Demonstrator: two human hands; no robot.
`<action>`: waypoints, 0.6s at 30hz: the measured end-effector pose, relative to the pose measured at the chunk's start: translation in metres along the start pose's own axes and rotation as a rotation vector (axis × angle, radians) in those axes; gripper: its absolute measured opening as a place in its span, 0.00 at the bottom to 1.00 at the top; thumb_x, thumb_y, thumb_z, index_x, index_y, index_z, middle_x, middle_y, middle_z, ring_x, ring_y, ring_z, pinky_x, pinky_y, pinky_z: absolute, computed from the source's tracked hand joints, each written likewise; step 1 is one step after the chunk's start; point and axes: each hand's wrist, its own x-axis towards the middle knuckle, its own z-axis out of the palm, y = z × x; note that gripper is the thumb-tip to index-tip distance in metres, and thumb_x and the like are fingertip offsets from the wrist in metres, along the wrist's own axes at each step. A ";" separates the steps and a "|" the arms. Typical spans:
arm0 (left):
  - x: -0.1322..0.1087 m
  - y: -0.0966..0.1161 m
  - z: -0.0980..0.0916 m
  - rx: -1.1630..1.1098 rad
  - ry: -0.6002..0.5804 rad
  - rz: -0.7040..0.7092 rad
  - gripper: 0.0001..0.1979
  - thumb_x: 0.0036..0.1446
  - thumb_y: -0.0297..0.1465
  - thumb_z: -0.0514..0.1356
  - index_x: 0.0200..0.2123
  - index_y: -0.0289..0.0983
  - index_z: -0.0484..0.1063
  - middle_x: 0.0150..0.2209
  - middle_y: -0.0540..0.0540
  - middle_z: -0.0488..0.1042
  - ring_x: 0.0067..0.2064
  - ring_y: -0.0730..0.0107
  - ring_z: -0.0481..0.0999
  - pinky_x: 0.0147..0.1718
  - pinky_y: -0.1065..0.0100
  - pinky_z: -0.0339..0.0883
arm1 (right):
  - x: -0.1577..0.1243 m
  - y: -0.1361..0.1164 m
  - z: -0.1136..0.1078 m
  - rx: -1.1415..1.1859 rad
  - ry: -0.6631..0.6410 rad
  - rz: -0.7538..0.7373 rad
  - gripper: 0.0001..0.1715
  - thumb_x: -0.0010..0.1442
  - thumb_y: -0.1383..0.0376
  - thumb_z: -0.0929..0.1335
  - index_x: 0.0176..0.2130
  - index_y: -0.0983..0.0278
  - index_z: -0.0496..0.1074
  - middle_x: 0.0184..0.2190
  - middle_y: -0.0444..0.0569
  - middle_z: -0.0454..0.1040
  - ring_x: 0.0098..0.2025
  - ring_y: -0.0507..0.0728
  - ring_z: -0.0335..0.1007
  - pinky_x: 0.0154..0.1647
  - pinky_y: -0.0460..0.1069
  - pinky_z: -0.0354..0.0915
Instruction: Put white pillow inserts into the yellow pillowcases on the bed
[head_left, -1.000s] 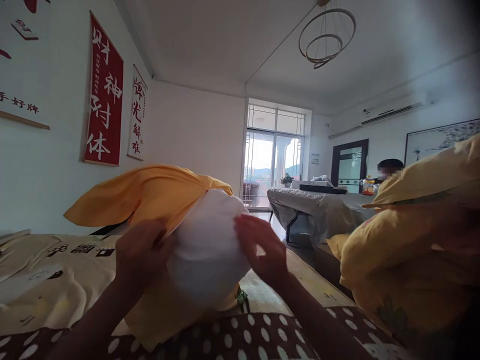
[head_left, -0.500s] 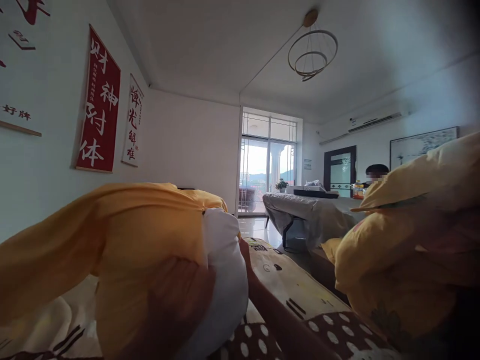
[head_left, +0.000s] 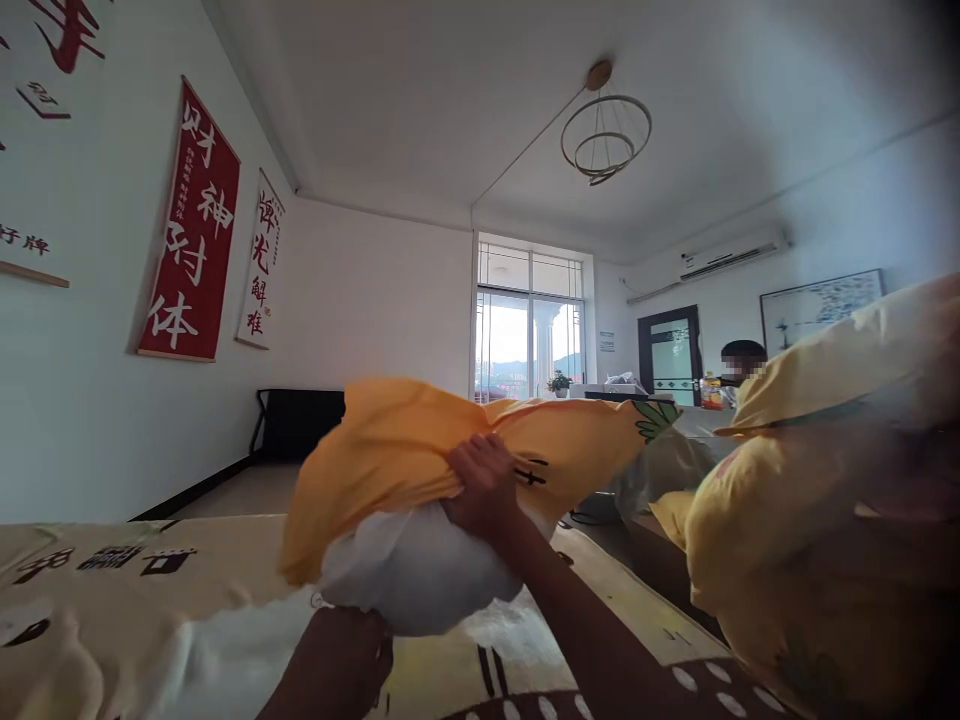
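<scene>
A white pillow (head_left: 416, 575) is partly inside a yellow pillowcase (head_left: 390, 430), held up over the bed. My right hand (head_left: 487, 490) is wrapped around a gathered edge of the pillowcase, where yellow cloth meets white pillow. The pillowcase's far end, printed with green leaves, spreads out to the right. Below the pillow's lower left edge is my left hand (head_left: 345, 645), its fingers curled closed and dark. Whether any cloth is in it cannot be made out.
A patterned bedsheet (head_left: 82, 600) covers the bed. Large yellow bedding (head_left: 810, 530) rises close on the right. Behind stand a black piece of furniture (head_left: 300, 425) and a table with a bottle (head_left: 711, 390). A person (head_left: 742, 352) is at the far right.
The pillow and pillowcase have swung up and rightward, uncovering bedsheet on the left. My left hand has dropped below the pillow. My right hand, formerly behind the pillow, now shows in front.
</scene>
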 end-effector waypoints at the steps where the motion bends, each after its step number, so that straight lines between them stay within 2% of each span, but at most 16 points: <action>1: -0.001 -0.002 0.002 -0.008 -0.118 0.016 0.12 0.45 0.22 0.53 0.13 0.39 0.64 0.12 0.52 0.66 0.14 0.73 0.63 0.16 0.70 0.45 | -0.018 -0.003 0.014 -0.010 -0.112 -0.041 0.05 0.44 0.63 0.65 0.23 0.62 0.62 0.20 0.45 0.66 0.27 0.55 0.59 0.32 0.50 0.53; 3: 0.002 -0.010 -0.002 -0.037 -0.252 0.024 0.13 0.48 0.22 0.53 0.15 0.39 0.65 0.14 0.54 0.68 0.15 0.75 0.65 0.17 0.71 0.48 | -0.059 -0.009 0.042 0.005 -0.348 -0.066 0.08 0.42 0.61 0.67 0.24 0.62 0.65 0.23 0.45 0.70 0.29 0.55 0.62 0.34 0.51 0.55; 5: 0.009 -0.025 -0.009 -0.084 -0.266 -0.022 0.14 0.53 0.24 0.52 0.16 0.38 0.63 0.15 0.55 0.68 0.17 0.77 0.67 0.17 0.73 0.52 | -0.098 -0.016 0.067 0.072 -0.560 -0.034 0.10 0.43 0.59 0.70 0.25 0.62 0.67 0.23 0.42 0.71 0.30 0.55 0.65 0.39 0.51 0.57; 6: 0.011 -0.034 -0.009 -0.110 -0.244 -0.050 0.15 0.54 0.25 0.51 0.17 0.38 0.63 0.16 0.55 0.68 0.18 0.78 0.67 0.18 0.75 0.54 | -0.115 -0.019 0.076 0.066 -0.591 0.075 0.09 0.45 0.60 0.70 0.26 0.61 0.68 0.24 0.42 0.72 0.31 0.55 0.66 0.42 0.51 0.57; 8: 0.008 -0.054 0.004 -0.146 -0.155 -0.096 0.11 0.55 0.25 0.51 0.22 0.39 0.65 0.20 0.54 0.70 0.22 0.77 0.70 0.20 0.76 0.60 | -0.138 -0.022 0.088 0.058 -0.580 0.257 0.08 0.47 0.61 0.71 0.28 0.61 0.68 0.27 0.41 0.73 0.34 0.55 0.67 0.42 0.50 0.58; 9: 0.002 -0.064 0.018 -0.141 -0.092 -0.112 0.07 0.54 0.26 0.52 0.27 0.40 0.67 0.24 0.53 0.73 0.25 0.75 0.72 0.22 0.76 0.64 | -0.145 -0.023 0.091 0.058 -0.551 0.314 0.08 0.47 0.62 0.71 0.28 0.61 0.68 0.28 0.41 0.73 0.35 0.55 0.67 0.42 0.50 0.58; 10: -0.007 -0.072 0.037 -0.118 -0.025 -0.113 0.06 0.53 0.26 0.53 0.32 0.40 0.69 0.28 0.51 0.75 0.27 0.73 0.74 0.24 0.75 0.66 | -0.150 -0.023 0.093 0.066 -0.520 0.330 0.09 0.46 0.63 0.71 0.28 0.61 0.67 0.29 0.41 0.73 0.35 0.56 0.67 0.42 0.50 0.58; 11: -0.017 -0.079 0.058 -0.067 0.058 -0.106 0.11 0.52 0.27 0.55 0.40 0.41 0.69 0.34 0.48 0.77 0.32 0.70 0.76 0.27 0.73 0.69 | -0.153 -0.023 0.094 0.077 -0.492 0.319 0.09 0.45 0.63 0.71 0.28 0.60 0.67 0.29 0.41 0.73 0.35 0.56 0.67 0.42 0.51 0.58; 12: -0.028 -0.083 0.081 -0.008 0.110 -0.053 0.13 0.51 0.27 0.56 0.42 0.41 0.70 0.38 0.47 0.78 0.34 0.67 0.77 0.31 0.70 0.70 | -0.157 -0.023 0.095 0.084 -0.463 0.292 0.10 0.44 0.64 0.71 0.28 0.60 0.66 0.29 0.41 0.73 0.35 0.56 0.66 0.42 0.51 0.58; 14: -0.047 -0.084 0.121 0.085 0.074 0.102 0.12 0.49 0.27 0.60 0.37 0.46 0.72 0.37 0.50 0.79 0.35 0.65 0.77 0.34 0.68 0.70 | -0.161 -0.021 0.095 0.079 -0.386 0.233 0.10 0.42 0.64 0.70 0.28 0.60 0.66 0.28 0.42 0.72 0.33 0.57 0.66 0.41 0.52 0.59; 15: -0.054 -0.081 0.135 0.108 0.019 0.115 0.11 0.48 0.26 0.60 0.35 0.47 0.73 0.37 0.51 0.79 0.35 0.64 0.77 0.34 0.67 0.69 | -0.163 -0.020 0.094 0.071 -0.342 0.216 0.09 0.41 0.64 0.69 0.28 0.60 0.66 0.28 0.43 0.72 0.32 0.57 0.65 0.40 0.52 0.59; 16: -0.059 -0.077 0.145 0.120 -0.041 0.067 0.12 0.46 0.26 0.60 0.35 0.48 0.73 0.37 0.52 0.79 0.36 0.63 0.77 0.33 0.67 0.68 | -0.163 -0.018 0.092 0.066 -0.300 0.207 0.09 0.41 0.64 0.68 0.27 0.60 0.66 0.27 0.44 0.72 0.32 0.58 0.65 0.39 0.52 0.59; 18: -0.064 -0.065 0.152 0.123 -0.113 -0.147 0.17 0.44 0.25 0.59 0.39 0.46 0.74 0.40 0.50 0.78 0.40 0.60 0.76 0.35 0.64 0.65 | -0.160 -0.015 0.084 0.083 -0.281 0.198 0.08 0.43 0.63 0.67 0.28 0.60 0.66 0.28 0.45 0.71 0.32 0.58 0.65 0.38 0.53 0.60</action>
